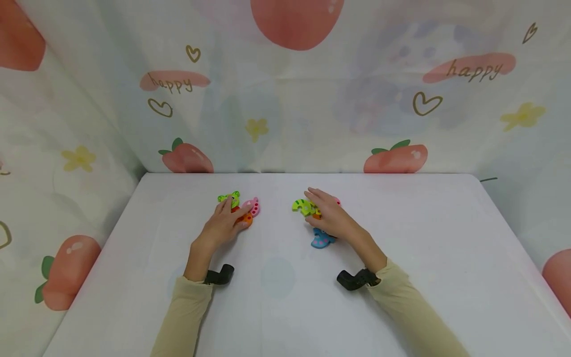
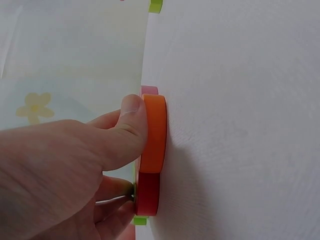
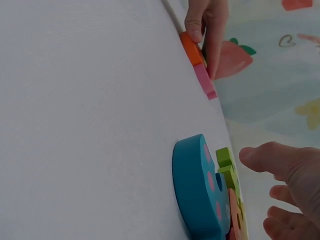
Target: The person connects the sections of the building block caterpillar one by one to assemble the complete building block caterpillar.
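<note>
In the head view, we see the left hand [image 1: 220, 225], fingers relaxed, at a rounded orange piece [image 1: 248, 220] beside a red-dotted pink piece [image 1: 256, 204] on the white tabletop [image 1: 276, 317]. The right hand [image 1: 332, 215], loosely spread, is over a blue pink-spotted piece [image 1: 320, 240] and a striped green curved piece [image 1: 301, 206].

In the left wrist view, we see the thumb [image 2: 128, 131] touching orange.

In the right wrist view, we see the right hand gripping nothing.

Left hand [image 2: 65, 165], thumb [image 2: 128, 126] against orange piece [image 2: 155, 134], red piece [image 2: 148, 195] alongside
</note>
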{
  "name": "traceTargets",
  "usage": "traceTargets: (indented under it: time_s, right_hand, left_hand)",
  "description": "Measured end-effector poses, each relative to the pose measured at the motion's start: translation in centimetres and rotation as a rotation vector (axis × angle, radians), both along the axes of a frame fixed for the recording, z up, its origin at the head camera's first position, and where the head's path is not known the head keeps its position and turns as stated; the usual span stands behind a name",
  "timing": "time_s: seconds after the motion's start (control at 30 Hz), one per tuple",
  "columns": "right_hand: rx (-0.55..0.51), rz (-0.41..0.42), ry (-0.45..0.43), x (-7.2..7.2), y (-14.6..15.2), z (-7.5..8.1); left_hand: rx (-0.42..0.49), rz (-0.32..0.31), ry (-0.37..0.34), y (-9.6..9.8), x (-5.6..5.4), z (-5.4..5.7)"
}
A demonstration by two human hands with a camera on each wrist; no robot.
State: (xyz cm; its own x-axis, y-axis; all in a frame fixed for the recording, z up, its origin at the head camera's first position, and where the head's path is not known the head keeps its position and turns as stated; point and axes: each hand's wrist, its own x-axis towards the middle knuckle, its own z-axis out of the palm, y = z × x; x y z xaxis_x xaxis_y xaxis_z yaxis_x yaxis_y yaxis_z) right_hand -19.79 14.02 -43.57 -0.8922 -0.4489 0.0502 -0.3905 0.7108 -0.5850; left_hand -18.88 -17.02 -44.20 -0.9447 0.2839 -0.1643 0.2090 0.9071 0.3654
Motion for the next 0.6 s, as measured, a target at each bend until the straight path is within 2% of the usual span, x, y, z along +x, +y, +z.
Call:
traceTargets:
  time_s: [0.27,0.4,0.6]
  right_hand:
    - [0.054,0.003,-0.004,-0.6,-1.3,-0.6]
    - [0.136,0.028,0.044,-0.8,-1.9,-0.8]
    - [0.222,0.04,0.057,-0.7,-3.1,-1.2]
  left_hand:
    - [-0.001,0.013,-0.007,0.0,0.0,0.0]
    - [-0.001,0.01,-0.007,0.0,0.1,0.0]
    - [-0.002,0.014,-0.01,0.0,0.0,0.0]
